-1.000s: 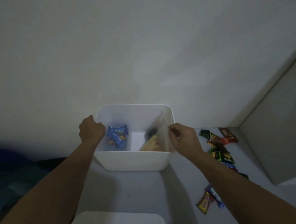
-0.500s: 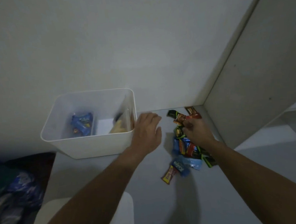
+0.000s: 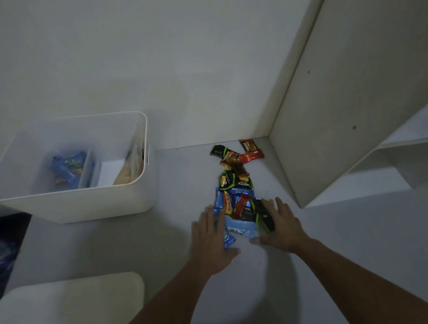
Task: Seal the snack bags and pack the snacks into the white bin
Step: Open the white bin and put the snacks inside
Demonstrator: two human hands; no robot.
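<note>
Both hands, left [image 3: 211,233] and right [image 3: 282,226], lie flat with fingers spread, flanking the snack pile [image 3: 238,203].

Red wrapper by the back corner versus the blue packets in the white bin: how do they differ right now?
The red wrapper lies loose on the table, outside the white bin; the blue packets already sit in the bin's left side. The red wrapper is a single piece lying flat with its print readable; the blue packets are several, bunched together and blurred. Neither is touched: the left hand and right hand flank the nearer pile. Both are small wrapped snacks.
</note>
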